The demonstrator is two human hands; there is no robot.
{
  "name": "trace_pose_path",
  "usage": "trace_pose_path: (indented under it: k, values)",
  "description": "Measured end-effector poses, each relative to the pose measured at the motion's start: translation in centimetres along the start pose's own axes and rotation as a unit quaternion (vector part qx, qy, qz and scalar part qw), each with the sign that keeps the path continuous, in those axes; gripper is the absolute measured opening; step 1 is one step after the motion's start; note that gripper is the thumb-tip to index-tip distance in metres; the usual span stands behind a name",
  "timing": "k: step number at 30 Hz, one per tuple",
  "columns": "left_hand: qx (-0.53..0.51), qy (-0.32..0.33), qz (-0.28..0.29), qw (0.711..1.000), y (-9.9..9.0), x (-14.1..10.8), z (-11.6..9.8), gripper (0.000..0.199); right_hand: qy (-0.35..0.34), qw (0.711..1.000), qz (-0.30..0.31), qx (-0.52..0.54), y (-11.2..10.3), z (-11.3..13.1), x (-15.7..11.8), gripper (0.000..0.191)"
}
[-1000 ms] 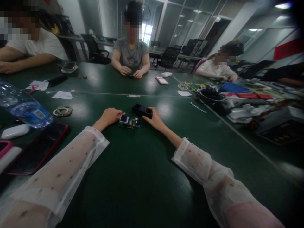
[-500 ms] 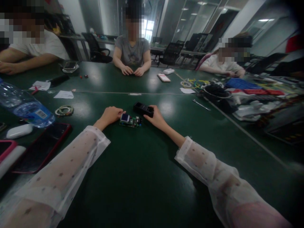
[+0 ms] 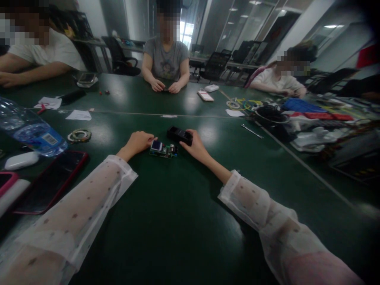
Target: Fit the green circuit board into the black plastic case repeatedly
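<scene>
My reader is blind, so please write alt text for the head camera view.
Left hand at the edge of a small circuit board with a screen, right hand holding a black case, over a green table. A bottle and a red-edged phone at left; people sit opposite.

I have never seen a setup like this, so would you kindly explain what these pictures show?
There is no robot: a person works with bare hands, and every picture comes from one camera worn on the head, looking forward and down. The right hand holds a black casing; the left hand has its fingertips at a circuit board with a small screen, though its grip is unclear. On the green table are also a bottle, a red-edged phone, a wrench and cables.
</scene>
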State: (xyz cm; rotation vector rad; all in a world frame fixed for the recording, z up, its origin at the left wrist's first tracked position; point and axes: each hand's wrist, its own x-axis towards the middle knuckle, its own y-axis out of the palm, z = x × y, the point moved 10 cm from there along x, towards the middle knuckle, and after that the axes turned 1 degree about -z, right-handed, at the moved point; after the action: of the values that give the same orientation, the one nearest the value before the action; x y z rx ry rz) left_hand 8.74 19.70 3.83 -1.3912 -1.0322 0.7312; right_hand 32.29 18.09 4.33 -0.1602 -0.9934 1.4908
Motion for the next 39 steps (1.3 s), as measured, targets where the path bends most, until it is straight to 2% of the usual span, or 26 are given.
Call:
trace_pose_path:
  k: [5,11,14,18,24,27,33,39]
  values:
    - [0.005,0.002,-0.006,1.0,0.2,0.1,0.2,0.049,0.021,1.0,-0.022,0.005,-0.2,-0.8,0.0,0.063]
    - [0.0,0.011,0.0,1.0,0.1,0.1,-0.1,0.049,0.025,1.0,-0.006,0.002,0.0,-1.2,0.2,0.05]
    - [0.0,0.014,-0.004,1.0,0.0,0.1,-0.1,0.049,0.031,0.999,-0.015,0.029,-0.3,-1.0,0.3,0.05]
    - [0.005,0.015,-0.006,1.0,0.0,0.1,0.0,0.051,0.033,0.995,-0.021,0.089,-0.6,0.7,0.2,0.055]
    - [0.003,-0.01,0.006,1.0,0.3,0.2,0.5,0.035,-0.034,0.987,0.049,0.147,-0.3,6.6,-0.5,0.054]
    - [0.012,-0.018,0.007,1.0,0.4,0.2,0.7,0.03,-0.059,0.984,0.073,0.152,-0.3,8.3,-0.9,0.054]
    - [0.018,-0.004,-0.019,1.0,-0.2,0.0,0.5,0.023,-0.06,0.985,0.104,0.123,-0.1,8.8,-0.9,0.055]
    - [0.031,0.002,-0.007,1.0,-0.4,-0.1,0.1,0.023,-0.096,0.982,0.137,0.091,1.1,8.7,-1.8,0.051]
